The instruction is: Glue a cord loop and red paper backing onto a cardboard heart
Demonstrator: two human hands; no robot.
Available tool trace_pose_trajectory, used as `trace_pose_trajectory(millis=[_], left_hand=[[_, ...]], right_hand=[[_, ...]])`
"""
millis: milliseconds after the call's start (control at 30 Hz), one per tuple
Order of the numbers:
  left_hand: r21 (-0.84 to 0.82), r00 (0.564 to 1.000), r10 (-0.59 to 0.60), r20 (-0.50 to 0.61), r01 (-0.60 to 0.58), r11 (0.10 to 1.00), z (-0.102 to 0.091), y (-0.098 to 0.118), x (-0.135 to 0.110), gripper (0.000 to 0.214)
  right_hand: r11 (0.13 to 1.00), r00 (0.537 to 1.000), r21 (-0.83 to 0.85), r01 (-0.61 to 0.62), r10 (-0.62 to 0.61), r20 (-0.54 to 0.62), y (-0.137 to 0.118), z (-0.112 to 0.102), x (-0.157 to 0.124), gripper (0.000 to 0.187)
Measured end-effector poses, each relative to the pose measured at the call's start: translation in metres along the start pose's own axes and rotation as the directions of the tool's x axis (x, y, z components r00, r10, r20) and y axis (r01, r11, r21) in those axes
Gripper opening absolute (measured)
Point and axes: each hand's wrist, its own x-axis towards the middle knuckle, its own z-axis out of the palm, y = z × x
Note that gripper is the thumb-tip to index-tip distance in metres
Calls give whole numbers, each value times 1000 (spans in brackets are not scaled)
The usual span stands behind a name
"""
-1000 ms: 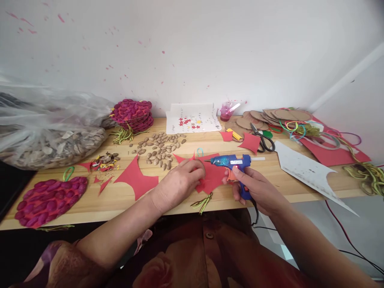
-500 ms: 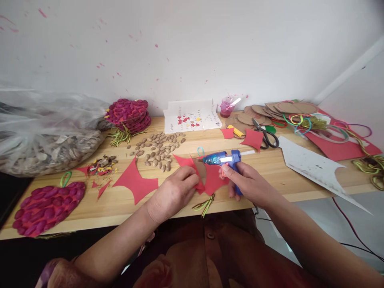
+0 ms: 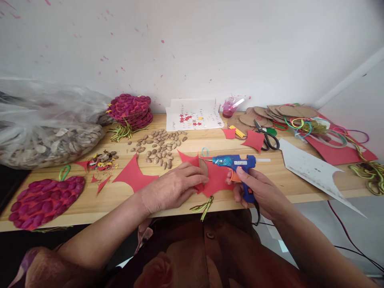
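Note:
In the head view my right hand (image 3: 259, 190) is wrapped round a blue hot glue gun (image 3: 232, 161), fingers near its orange trigger, with a white glue stick out of its back. The nozzle points left over a piece of cardboard (image 3: 203, 166), mostly covered by red paper (image 3: 217, 178). My left hand (image 3: 177, 182) lies over the red paper's left part, fingers stretched out and resting on it; the thumb is partly hidden. A blue loop (image 3: 205, 152) shows above the cardboard and a yellow-green yarn tassel (image 3: 205, 207) below it.
Brown seeds (image 3: 162, 146) lie behind my left hand. A seed-covered heart (image 3: 48, 202), paper scraps (image 3: 103, 162) and a plastic bag (image 3: 51, 136) are leftward. Scissors (image 3: 267, 136), cardboard discs (image 3: 288, 112) and white paper (image 3: 312, 170) lie rightward. A pink-stained cup (image 3: 228, 110) stands behind.
My left fingers have gone from bunched together on the red paper to stretched out over it. The glue gun has shifted a little right, and its trigger shows more clearly.

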Motion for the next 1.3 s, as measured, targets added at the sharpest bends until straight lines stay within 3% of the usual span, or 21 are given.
trace_pose_trajectory(millis=[100, 200, 333, 467, 633, 733, 900, 1033, 1200, 1300], left_hand=[[-8, 1000, 2, -12, -2, 1000, -1, -1, 1, 25], [64, 995, -8, -98, 14, 998, 10, 4, 4, 18], [287, 971, -55, -234, 123, 950, 33, 16, 9, 21], [415, 979, -50, -196, 130, 900, 40, 24, 14, 22], [270, 984, -80, -157, 121, 955, 24, 20, 12, 16], [202, 982, -74, -174, 109, 973, 17, 15, 9, 18], [144, 981, 21, -193, 7, 990, 16, 6, 12, 17], [89, 972, 32, -233, -12, 996, 16, 5, 13, 15], [65, 975, -21, -221, 37, 997, 14, 8, 9, 23], [20, 968, -58, -243, 65, 998, 15, 6, 8, 25]], right_hand=[[999, 1000, 20, -30, 30, -8, 2, -2, -3, 45], [993, 1000, -115, -24, 23, -12, -1, -1, -8, 47], [895, 990, -436, 93, -131, -58, -5, 3, -14, 43], [787, 959, -588, 187, -276, -66, -4, 8, -17, 39], [755, 947, -620, 211, -316, -62, -2, 13, -15, 38], [694, 938, -685, 220, -344, -48, -2, 14, -13, 38], [598, 914, -767, 233, -405, -38, -5, 16, -13, 37], [518, 893, -822, 236, -449, -26, -2, 18, -13, 38], [348, 808, -849, 398, -572, 145, 5, 23, -8, 24], [264, 773, -863, 432, -601, 203, 8, 26, -4, 21]])
